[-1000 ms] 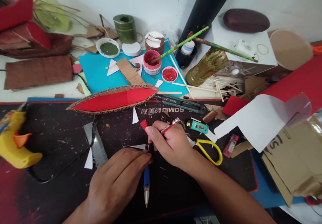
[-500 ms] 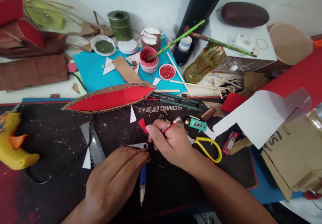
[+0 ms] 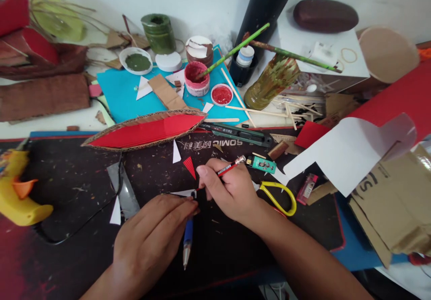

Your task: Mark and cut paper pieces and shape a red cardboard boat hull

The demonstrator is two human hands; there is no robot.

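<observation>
My right hand (image 3: pixel 229 192) is closed on a red pencil (image 3: pixel 229 169), its tip down at a small white paper triangle (image 3: pixel 183 193) on the black mat (image 3: pixel 77 183). My left hand (image 3: pixel 151 241) lies flat with fingers together, its fingertips pressing on that white triangle. A blue pen (image 3: pixel 187 241) lies on the mat partly under my left fingers. A small red paper triangle (image 3: pixel 190 166) sits just above the hands. A leaf-shaped cardboard boat lined in red (image 3: pixel 144 130) lies further back.
A yellow glue gun (image 3: pixel 18 192) lies at the left. Yellow scissors (image 3: pixel 281 196), a lighter (image 3: pixel 308 187) and a box cutter (image 3: pixel 240 134) lie to the right. Paint pots (image 3: pixel 197 77), a brush jar (image 3: pixel 271 84), red-and-white card (image 3: pixel 353 152) and cardboard (image 3: pixel 397 201) crowd the back and right.
The view has drifted slightly. Both hands stay on the white triangle and have barely moved.
</observation>
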